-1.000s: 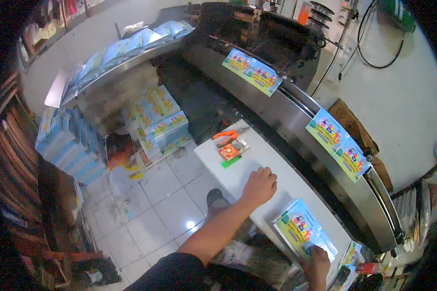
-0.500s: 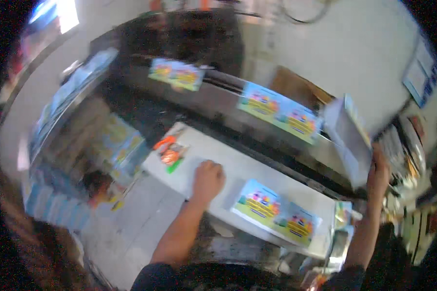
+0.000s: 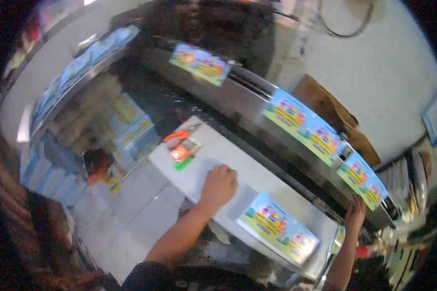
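My right hand is at the near edge of a printed sheet, its fingers stretched out; I cannot tell if they touch it. This light blue and green sheet with cartoon figures lies on the metal rail of a long machine. Farther left along the rail lie a second sheet and a third. My left hand rests knuckles up on a white board, fingers curled in, with nothing visible in them. To its right on the board lies a stack of matching printed sheets.
Orange-handled scissors, a small orange packet and a green tool lie at the board's left end. Bundled prints and a curved metal chute stand left. Brown cardboard leans behind the rail.
My right hand has let go of the sheet it held upright, which now lies on the rail. My left hand stays on the board. The whole view has shifted.
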`<state>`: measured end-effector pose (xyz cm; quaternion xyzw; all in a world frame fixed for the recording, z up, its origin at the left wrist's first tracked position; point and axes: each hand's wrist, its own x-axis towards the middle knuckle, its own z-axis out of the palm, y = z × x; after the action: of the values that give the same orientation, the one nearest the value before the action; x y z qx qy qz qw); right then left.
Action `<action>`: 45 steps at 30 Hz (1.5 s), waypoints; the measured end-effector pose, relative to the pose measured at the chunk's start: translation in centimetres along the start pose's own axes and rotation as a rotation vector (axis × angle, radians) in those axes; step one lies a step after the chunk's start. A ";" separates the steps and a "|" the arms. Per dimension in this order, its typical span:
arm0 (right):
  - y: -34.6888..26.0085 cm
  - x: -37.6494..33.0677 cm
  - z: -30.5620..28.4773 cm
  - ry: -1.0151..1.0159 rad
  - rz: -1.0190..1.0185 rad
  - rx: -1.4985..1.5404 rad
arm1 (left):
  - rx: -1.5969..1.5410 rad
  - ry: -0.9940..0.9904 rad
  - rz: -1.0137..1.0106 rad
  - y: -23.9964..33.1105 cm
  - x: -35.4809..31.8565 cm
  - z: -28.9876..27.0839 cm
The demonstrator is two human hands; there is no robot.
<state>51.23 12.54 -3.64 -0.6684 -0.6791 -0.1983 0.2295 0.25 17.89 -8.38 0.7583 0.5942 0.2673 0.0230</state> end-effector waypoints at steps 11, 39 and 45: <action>-43.7 30.2 1.5 -0.021 -0.610 0.258 | -0.071 0.017 -0.006 -2.5 -1.2 1.1; -52.1 43.8 10.7 0.181 -0.626 0.368 | -0.441 0.011 -0.038 0.7 -0.8 4.4; -37.9 21.2 0.6 -0.162 -0.706 0.349 | -0.439 0.173 -0.034 -0.7 -1.9 4.7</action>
<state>13.29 29.15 9.50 -0.3583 -0.9065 -0.0934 0.2032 1.44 17.72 -13.36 0.6992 0.5342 0.4537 0.1408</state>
